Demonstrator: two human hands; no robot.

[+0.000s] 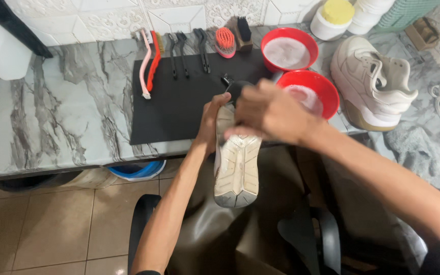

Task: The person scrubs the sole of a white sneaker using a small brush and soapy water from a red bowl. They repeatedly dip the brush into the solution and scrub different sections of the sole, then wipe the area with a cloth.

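The left hand [211, 119] grips the white sneaker [237, 163] sole-up over the lap, just off the table [52, 112], right hand [271, 113] fingers closed on something hidden, likely mid-scrub; next needs steady pressure.

A: What kind of place is shown?

B: A shoe-cleaning workstation, likely a small shop or home setup. A marble-patterned counter [52, 112] carries a black mat [179, 102] with brushes [179, 51] in a row, two red bowls [289, 48] of soapy water, and a white sneaker [373, 81]. Tiled floor [42, 224] lies below.
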